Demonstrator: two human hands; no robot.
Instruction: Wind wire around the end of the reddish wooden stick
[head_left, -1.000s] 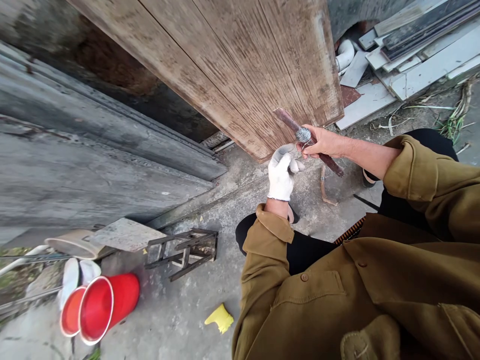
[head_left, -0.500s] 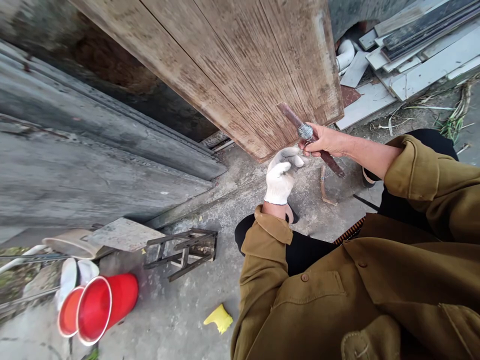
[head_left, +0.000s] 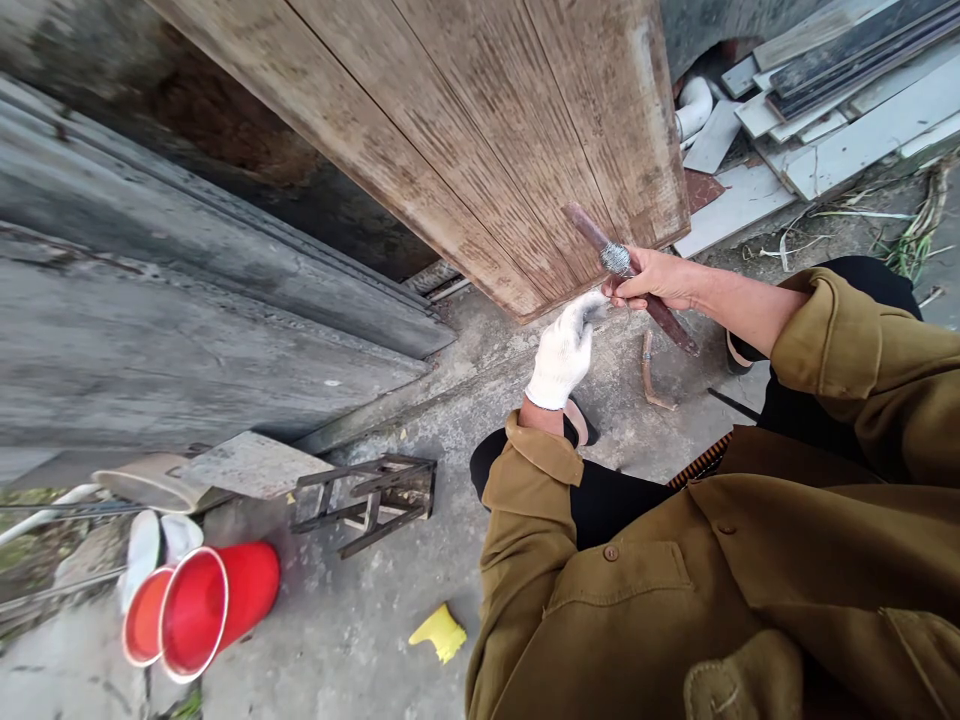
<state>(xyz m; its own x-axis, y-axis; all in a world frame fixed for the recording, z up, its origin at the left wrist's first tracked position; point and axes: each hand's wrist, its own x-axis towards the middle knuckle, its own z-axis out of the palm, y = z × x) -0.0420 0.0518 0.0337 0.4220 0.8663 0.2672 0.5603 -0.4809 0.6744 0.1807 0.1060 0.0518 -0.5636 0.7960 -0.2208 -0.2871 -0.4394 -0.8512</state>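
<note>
My bare right hand (head_left: 651, 280) is wrapped around a dark reddish-brown wooden stick (head_left: 673, 325), tilted from upper left to lower right. Silvery wire (head_left: 616, 260) is wound in a thick band around the stick, just beyond my fingers. My left hand (head_left: 566, 345), in a white knitted glove with a greyish palm side, has its fingers pinched together at my right fingertips. It seems to grip the loose end of the wire, too thin to make out clearly there. Below my hands, a short bent wooden piece (head_left: 649, 375) lies on the concrete.
A weathered plank door (head_left: 480, 150) stands in front of me. Stacked boards (head_left: 840, 150) and a white pipe elbow (head_left: 694, 108) are at upper right. To the left are a small wooden stool frame (head_left: 375, 500), red buckets (head_left: 225, 605) and a yellow scrap (head_left: 441, 632).
My left hand has turned over and its fingers have closed in beside my right fingertips. The stick has shifted slightly right in my right hand's hold.
</note>
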